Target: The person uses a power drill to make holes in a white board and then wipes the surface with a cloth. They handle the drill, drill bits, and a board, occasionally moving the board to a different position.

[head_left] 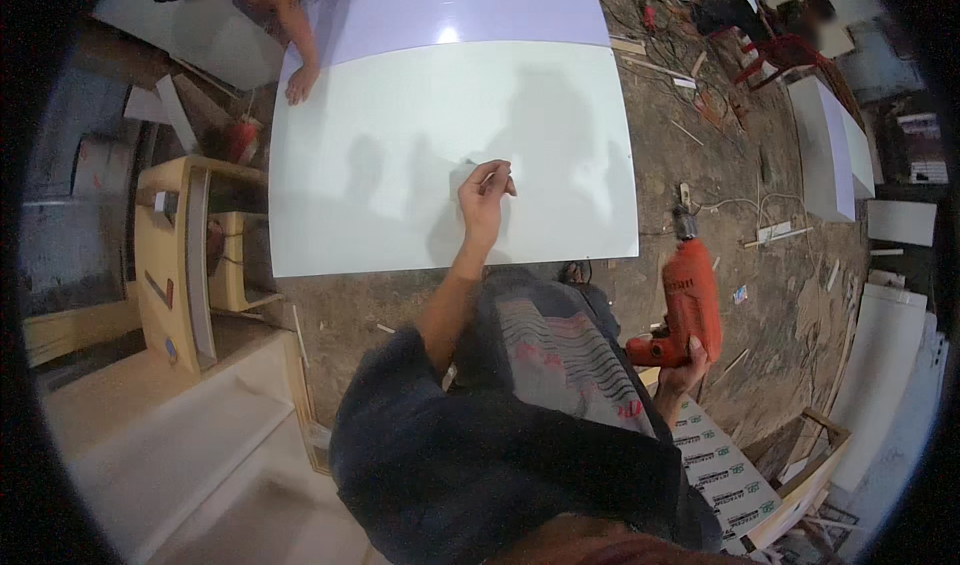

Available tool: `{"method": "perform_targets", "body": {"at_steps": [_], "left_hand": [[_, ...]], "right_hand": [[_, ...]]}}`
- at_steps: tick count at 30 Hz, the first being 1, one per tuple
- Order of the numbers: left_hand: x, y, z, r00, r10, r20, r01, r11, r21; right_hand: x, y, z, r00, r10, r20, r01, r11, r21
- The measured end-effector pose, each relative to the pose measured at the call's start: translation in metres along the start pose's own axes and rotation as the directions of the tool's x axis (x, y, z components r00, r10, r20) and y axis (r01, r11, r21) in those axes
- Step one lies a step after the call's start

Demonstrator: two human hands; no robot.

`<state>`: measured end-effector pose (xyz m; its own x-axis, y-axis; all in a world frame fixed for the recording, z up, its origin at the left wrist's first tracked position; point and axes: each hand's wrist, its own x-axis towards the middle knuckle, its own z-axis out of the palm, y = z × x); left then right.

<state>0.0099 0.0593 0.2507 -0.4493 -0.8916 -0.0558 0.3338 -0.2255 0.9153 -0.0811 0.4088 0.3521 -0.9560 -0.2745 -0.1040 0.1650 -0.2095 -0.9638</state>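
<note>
A large white panel (390, 215) lies in front of me, with a pale lilac sheet (480, 5) along its far part. My left hand (485, 190) is over the panel near its front edge, fingertips pinched together. Whatever they hold, if anything, is too small to make out. To the right, beyond the panel's edge, my right hand (684, 375) grips an orange power drill (693, 300) by its handle. The drill's chuck points away from me, above the floor.
Another person's hand (303, 83) rests on the panel's far left edge. Left of it stands a yellowish cabinet piece (170, 265) near a white box-like unit (200, 455). Scraps and a cord litter the floor (720, 135) at right. A red chair (785, 55) stands farther back.
</note>
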Motion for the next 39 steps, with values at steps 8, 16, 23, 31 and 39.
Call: {"method": "perform_targets", "body": {"at_steps": [8,16,23,31,39], "left_hand": [[-0.046,0.073,0.069,0.961,0.164,0.223,-0.080,0.935,-0.345],[-0.045,0.087,0.079,0.945,0.250,0.209,-0.202,0.952,-0.228],[-0.047,0.092,0.078,0.934,0.249,0.256,-0.208,0.962,-0.178],[-0.035,0.097,0.074,0.891,0.293,0.346,-0.317,0.948,0.013],[-0.060,0.047,0.068,0.961,-0.242,0.130,0.265,0.944,-0.197]], "right_hand": [[0.033,-0.025,0.009,0.934,-0.069,0.351,0.113,0.988,-0.106],[0.040,-0.035,0.026,0.893,-0.032,0.449,0.103,0.986,-0.134],[0.031,-0.037,0.032,0.886,0.017,0.464,0.065,0.985,-0.160],[0.033,-0.032,0.028,0.872,0.014,0.489,0.116,0.965,-0.235],[0.038,-0.022,0.023,0.851,0.052,0.523,0.175,0.910,-0.376]]}}
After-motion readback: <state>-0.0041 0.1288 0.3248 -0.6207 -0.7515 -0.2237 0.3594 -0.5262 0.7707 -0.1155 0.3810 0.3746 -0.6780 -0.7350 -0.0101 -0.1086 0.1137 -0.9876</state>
